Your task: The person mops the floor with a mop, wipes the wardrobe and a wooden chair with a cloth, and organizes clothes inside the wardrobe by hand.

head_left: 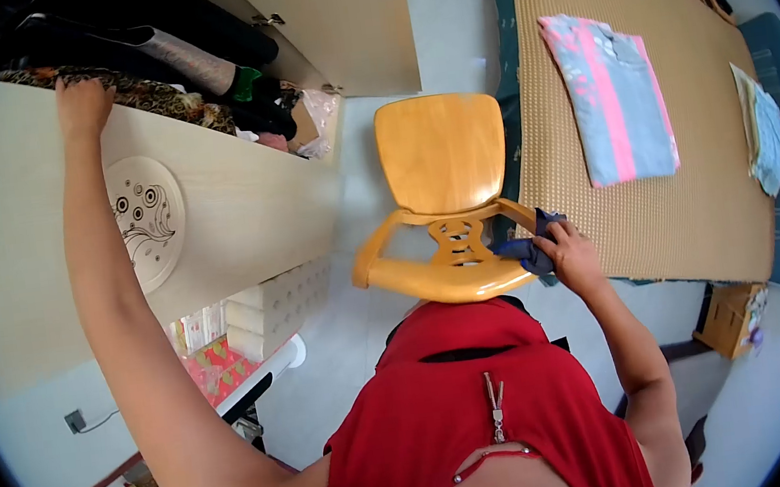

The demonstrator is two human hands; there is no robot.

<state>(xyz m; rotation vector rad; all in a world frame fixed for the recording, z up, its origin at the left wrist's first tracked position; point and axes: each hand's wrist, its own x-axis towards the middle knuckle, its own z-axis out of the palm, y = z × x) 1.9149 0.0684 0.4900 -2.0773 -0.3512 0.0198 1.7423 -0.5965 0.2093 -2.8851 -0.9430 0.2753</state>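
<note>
My left hand (86, 105) reaches to the pale cabinet panel (30, 207), its fingers bent over the upper edge, where a patterned dark garment (167, 98) lies. Whether the fingertips touch that garment is hidden. My right hand (572, 256) is closed around a crumpled dark blue cloth (536, 254). Part of this cloth hangs over the right arm of a yellow wooden chair (443, 156), which stands right in front of me. Other clothes, among them a silvery grey garment (191, 59), lie in the cabinet beyond the panel.
A cabinet door (337, 28) stands open at the back. On the right, a bed with a tan mat (566, 223) bears a folded grey-and-pink garment (614, 98) and a folded light blue cloth (763, 138). A white storage box (264, 320) sits at lower left.
</note>
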